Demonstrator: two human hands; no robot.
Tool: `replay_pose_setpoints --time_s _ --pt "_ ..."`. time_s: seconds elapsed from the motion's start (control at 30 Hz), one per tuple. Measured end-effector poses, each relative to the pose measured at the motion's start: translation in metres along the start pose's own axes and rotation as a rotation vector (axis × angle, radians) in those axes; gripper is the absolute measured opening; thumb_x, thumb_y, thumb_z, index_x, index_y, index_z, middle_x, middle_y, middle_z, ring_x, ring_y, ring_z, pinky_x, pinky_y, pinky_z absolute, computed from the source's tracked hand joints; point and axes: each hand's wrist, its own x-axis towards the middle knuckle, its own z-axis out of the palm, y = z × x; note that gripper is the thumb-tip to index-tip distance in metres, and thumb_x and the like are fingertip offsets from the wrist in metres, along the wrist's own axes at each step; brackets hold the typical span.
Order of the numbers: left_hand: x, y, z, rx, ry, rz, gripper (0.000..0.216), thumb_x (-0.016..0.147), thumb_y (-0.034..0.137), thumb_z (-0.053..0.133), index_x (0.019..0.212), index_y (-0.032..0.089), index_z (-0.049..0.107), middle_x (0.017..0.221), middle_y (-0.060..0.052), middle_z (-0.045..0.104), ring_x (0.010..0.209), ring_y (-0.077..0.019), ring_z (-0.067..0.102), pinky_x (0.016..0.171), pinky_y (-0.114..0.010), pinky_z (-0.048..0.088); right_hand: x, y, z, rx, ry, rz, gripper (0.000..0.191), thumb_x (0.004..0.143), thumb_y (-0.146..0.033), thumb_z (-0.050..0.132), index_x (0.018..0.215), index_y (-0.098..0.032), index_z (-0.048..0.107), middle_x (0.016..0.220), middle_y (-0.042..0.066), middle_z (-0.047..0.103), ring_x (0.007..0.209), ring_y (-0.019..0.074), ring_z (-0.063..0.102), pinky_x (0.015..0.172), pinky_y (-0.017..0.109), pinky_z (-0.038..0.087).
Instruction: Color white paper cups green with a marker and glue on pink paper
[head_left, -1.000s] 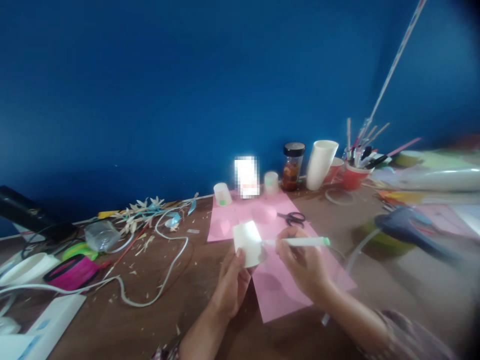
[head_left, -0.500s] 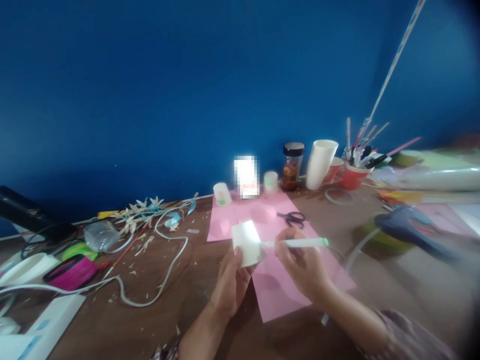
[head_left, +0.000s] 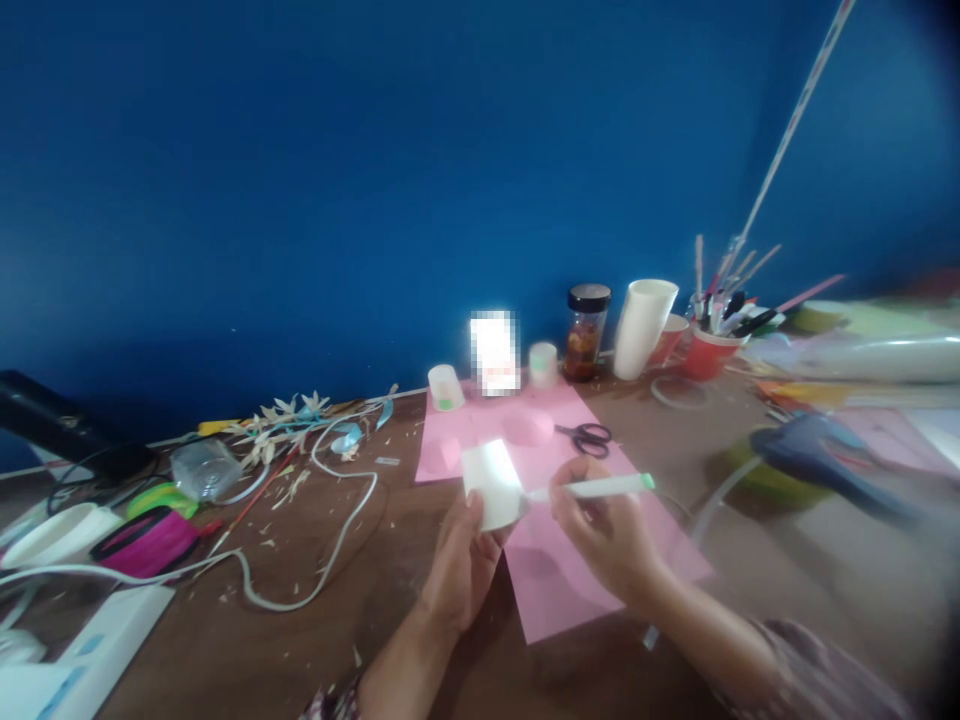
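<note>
My left hand (head_left: 465,560) is closed around a white paper cup (head_left: 491,485), tilted above the pink paper sheet (head_left: 555,585). In a pen grip, my right hand (head_left: 607,530) holds a white marker (head_left: 600,487) with a green end. The marker's tip points left at the lower right side of the cup; whether it touches, I cannot tell. Beyond my hands lie black scissors (head_left: 589,438) and curled pink paper pieces (head_left: 529,427). Two small white cups with green marks, one on the left (head_left: 445,388) and one on the right (head_left: 543,365), stand at the sheet's far end.
A lidded jar (head_left: 586,335), a tall stack of white cups (head_left: 643,328) and a red cup of pens (head_left: 712,350) line the blue wall. At right lies a blurred glue gun (head_left: 817,455). A white cable (head_left: 330,560), tape rolls and a power strip (head_left: 112,655) occupy the left.
Hardly anything differs. The cup in my left hand has tilted very slightly, and the marker has shifted by a tiny amount; both grips stay the same.
</note>
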Motion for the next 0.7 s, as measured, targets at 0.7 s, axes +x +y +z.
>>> replay_pose_setpoints --time_s 0.7 --pt "0.0017 0.0008 -0.0013 -0.022 0.037 -0.026 0.038 0.089 0.037 0.059 0.117 0.013 0.065 0.109 -0.010 0.073 0.100 -0.0233 0.067 0.099 -0.039 0.048 -0.0003 0.0005 0.0001 -0.058 -0.025 -0.048 0.006 0.078 -0.019 0.053 0.072 -0.019 0.051 0.059 -0.004 0.048 0.048 0.0089 0.043 0.041 0.020 0.033"
